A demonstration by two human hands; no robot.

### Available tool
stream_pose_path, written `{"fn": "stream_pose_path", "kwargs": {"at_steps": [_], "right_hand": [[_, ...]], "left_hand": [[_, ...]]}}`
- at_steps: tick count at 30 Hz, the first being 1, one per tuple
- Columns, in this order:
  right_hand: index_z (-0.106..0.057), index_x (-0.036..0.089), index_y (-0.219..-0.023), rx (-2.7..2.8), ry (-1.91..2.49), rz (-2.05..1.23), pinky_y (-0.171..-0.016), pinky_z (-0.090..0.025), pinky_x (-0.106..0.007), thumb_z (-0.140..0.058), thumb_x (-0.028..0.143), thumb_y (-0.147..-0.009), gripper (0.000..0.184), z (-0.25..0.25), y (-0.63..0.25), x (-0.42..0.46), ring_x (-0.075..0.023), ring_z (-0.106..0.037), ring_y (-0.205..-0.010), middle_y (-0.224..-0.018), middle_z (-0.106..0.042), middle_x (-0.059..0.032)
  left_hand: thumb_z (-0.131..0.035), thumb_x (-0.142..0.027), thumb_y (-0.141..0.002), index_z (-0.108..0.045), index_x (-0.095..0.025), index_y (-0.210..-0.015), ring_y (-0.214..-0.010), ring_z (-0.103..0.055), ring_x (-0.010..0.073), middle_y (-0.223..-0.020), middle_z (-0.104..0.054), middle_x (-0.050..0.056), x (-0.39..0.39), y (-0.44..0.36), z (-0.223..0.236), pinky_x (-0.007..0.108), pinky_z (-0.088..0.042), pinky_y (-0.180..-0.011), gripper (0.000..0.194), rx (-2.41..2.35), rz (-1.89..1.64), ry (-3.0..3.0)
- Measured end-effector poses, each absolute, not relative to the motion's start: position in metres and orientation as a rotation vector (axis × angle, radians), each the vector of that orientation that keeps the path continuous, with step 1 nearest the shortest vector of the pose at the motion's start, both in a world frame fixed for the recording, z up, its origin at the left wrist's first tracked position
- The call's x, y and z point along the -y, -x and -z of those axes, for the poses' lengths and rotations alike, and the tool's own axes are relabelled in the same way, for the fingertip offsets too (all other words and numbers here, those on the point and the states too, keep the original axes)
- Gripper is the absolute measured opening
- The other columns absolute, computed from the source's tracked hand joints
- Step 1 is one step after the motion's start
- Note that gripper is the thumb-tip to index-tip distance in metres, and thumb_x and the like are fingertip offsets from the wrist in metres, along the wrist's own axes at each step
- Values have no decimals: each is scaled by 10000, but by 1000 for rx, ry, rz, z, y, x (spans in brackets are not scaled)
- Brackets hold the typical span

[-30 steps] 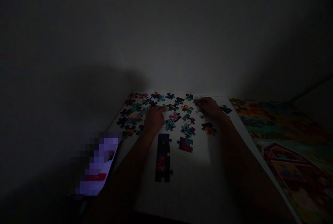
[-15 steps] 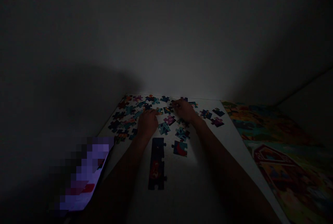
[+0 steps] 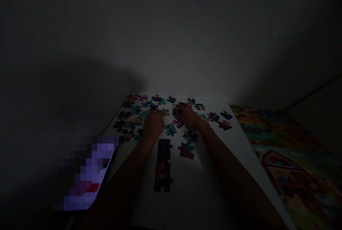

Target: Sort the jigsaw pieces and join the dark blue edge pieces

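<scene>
My left hand [image 3: 154, 124] rests low over the loose puzzle pieces with its fingers curled in. A puzzle piece with a yellowish edge [image 3: 165, 111] lies at its fingertips; whether it is gripped is hidden. To the right, my right hand [image 3: 187, 115] has its fingers bent down onto a dark puzzle piece [image 3: 175, 111], covering much of it. A patterned teal piece [image 3: 170, 129] lies between the hands. Nearer me is a joined strip of dark pieces with a red figure [image 3: 162, 166]. Beside the strip is a piece with a red curve [image 3: 187, 150].
Several loose pieces [image 3: 128, 125] are heaped at the white table's [image 3: 192, 191] left side, others [image 3: 224, 125] at the right. A lit screen [image 3: 91, 176], partly pixelated, stands at the left edge. A colourful printed mat [image 3: 288, 166] lies to the right. A wall rises behind; light is dim.
My right hand has shifted slightly left and nearer, over the dark piece. My left hand has stayed about where it was. The whole view has shifted a little.
</scene>
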State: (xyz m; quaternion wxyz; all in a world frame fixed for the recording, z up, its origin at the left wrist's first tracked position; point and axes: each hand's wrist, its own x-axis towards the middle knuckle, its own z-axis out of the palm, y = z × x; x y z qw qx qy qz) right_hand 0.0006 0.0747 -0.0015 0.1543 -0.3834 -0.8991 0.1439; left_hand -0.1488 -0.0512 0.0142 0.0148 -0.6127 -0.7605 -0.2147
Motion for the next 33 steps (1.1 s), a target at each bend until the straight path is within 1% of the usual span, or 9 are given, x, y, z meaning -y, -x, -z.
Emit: {"fn": "stream_pose_path", "kwargs": {"at_steps": [3,6,10,13,16,19,23,29,33], "right_hand": [[-655,164,-1103,2416,1107,-671,-853,-476,-348,-714,260,-739,381,-5,-6,-77,-251,-617,-982,-1029,-689,-99],[-637,181,-924,2174,1123,-1047,-651,-460,-270,-658,286,-782,179,-15,-15,-78,-162,-592,-716,-805,-664,-25],[-589,198,-858,1923,1010,-1502,-544,-405,-228,-699,332,-748,205,-31,-26,-73,-110,-533,-581,-701,-616,23],[-565,201,-830,1826,903,-1738,-555,-426,-218,-739,312,-694,247,-37,-29,-69,-106,-577,-590,-677,-624,29],[-546,200,-798,1750,852,-1897,-581,-459,-212,-768,273,-639,283,-37,-29,-67,-122,-643,-656,-723,-667,11],[-540,201,-793,1703,822,-1990,-619,-491,-220,-778,233,-611,301,-35,-27,-66,-141,-678,-710,-748,-687,4],[-533,211,-801,1625,785,-2047,-667,-519,-230,-789,238,-625,312,-33,-25,-63,-146,-695,-736,-769,-694,9],[-537,213,-809,1610,763,-2096,-700,-547,-243,-802,238,-648,312,-29,-26,-66,-177,-716,-821,-806,-708,-6],[-554,198,-823,1694,753,-2160,-722,-567,-275,-790,262,-677,285,-29,-26,-64,-179,-713,-812,-878,-728,-47]], "left_hand": [[-423,-16,-832,-708,-186,-1008,-1058,-633,228,-1088,-701,67,51,149,-13,339,-475,-979,376,2362,684,1908],[-425,-17,-829,-707,-176,-1008,-1060,-633,235,-1088,-701,75,51,149,-12,354,-479,-975,370,2359,701,1898],[-433,-5,-814,-708,-174,-996,-1058,-634,230,-1076,-705,70,51,148,-11,363,-457,-1012,371,2344,732,1903],[-439,-6,-815,-710,-184,-976,-1047,-637,230,-1058,-709,71,51,149,-11,367,-463,-1004,362,2334,754,1911],[-443,-20,-831,-709,-183,-958,-1037,-637,246,-1043,-709,85,50,149,-11,390,-475,-984,337,2319,798,1904],[-445,-74,-884,-696,-186,-1012,-1068,-622,248,-1087,-698,86,49,146,-14,407,-451,-1017,303,2257,878,1917],[-443,-129,-922,-660,-182,-1127,-1099,-613,225,-1126,-692,72,48,141,-17,366,-444,-1024,302,2151,1000,1971],[-406,-150,-941,-640,-178,-1161,-1065,-641,220,-1133,-699,75,48,139,-14,365,-482,-982,322,2083,1141,1996],[-399,-176,-956,-628,-176,-1180,-1074,-648,223,-1152,-698,84,49,139,-12,371,-494,-970,320,2063,1194,2016]]}}
